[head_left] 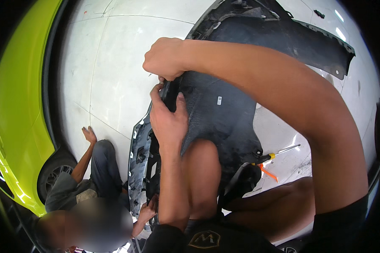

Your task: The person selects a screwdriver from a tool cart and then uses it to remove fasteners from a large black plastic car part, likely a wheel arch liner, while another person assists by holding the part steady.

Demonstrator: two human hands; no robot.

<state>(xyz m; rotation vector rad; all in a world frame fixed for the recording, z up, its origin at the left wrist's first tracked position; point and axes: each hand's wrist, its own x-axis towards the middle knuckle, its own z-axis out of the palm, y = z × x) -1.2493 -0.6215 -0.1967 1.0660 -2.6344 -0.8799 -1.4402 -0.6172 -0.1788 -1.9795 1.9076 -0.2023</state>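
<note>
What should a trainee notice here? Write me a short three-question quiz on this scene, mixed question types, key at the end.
1. Multiple choice: what does the camera wearer's bare left hand touch?
A) A round dark tyre
B) The edge of the large black plastic panel
C) A glossy white floor tile

2. True or false: the wearer's bare right hand is higher in the picture than the left hand.

3. Short answer: on which side of the picture is the glossy yellow-green car?

Key: 1. B. 2. True. 3. The left side.
</note>
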